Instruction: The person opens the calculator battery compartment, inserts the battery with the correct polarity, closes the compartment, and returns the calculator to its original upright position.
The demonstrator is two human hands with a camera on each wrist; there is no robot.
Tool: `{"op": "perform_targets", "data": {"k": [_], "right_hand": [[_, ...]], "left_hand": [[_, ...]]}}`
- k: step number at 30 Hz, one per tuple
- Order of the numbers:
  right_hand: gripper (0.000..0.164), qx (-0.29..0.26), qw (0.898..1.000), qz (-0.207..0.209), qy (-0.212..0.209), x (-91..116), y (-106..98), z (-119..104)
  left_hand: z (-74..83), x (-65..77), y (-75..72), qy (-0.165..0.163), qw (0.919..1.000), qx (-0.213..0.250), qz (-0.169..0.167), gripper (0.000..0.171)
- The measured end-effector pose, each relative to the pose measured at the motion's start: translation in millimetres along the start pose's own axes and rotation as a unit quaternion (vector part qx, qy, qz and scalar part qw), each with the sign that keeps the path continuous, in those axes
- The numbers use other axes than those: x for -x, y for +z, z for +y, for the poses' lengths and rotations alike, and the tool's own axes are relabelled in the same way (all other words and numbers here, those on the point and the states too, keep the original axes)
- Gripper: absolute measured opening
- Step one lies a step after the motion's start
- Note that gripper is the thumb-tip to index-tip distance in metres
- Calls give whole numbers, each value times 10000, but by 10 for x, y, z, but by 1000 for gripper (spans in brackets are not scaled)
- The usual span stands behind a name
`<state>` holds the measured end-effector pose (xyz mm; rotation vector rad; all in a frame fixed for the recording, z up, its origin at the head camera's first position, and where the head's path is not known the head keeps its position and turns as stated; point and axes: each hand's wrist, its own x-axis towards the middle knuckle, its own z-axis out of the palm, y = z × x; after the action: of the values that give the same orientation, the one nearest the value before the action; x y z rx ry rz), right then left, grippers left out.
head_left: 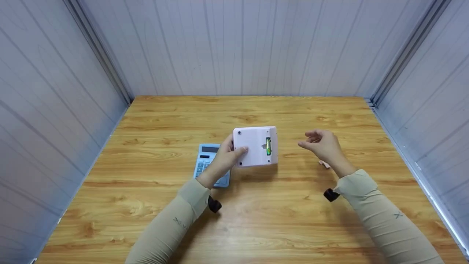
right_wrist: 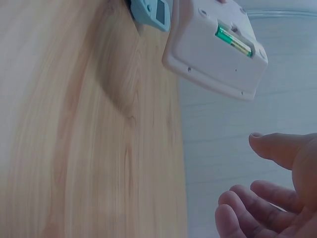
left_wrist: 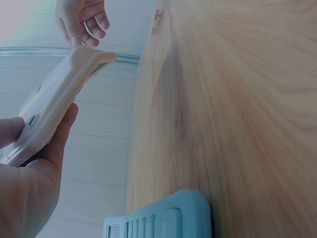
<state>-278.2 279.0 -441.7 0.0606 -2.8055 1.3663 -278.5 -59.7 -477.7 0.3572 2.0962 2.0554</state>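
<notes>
My left hand (head_left: 228,157) grips a pale pink calculator (head_left: 253,150) by its left side, thumb across the back and fingers beneath. The calculator is raised above the table with its back facing up. Its battery slot is uncovered, and a green battery (right_wrist: 234,41) lies inside. To the right, apart from the calculator, my right hand (head_left: 325,146) holds nothing, its fingers loosely bent and the thumb separate from them. Near that wrist, a small pink plastic piece (head_left: 324,164) like a battery cover lies on the table.
A light blue calculator (head_left: 203,165) lies keys up on the wooden table (head_left: 278,227), partly hidden under my left hand and forearm. Pale panel walls (head_left: 227,47) stand at the back and both sides. A black device (head_left: 331,195) hangs at the right wrist, another (head_left: 214,204) at the left.
</notes>
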Motion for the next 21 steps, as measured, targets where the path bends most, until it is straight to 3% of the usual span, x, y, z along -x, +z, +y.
{"op": "perform_targets", "data": {"k": [21], "right_hand": [[52, 416, 9986, -57, 334, 49, -259, 221]], "left_hand": [[4, 14, 1, -10, 10000, 70, -50, 49]]}}
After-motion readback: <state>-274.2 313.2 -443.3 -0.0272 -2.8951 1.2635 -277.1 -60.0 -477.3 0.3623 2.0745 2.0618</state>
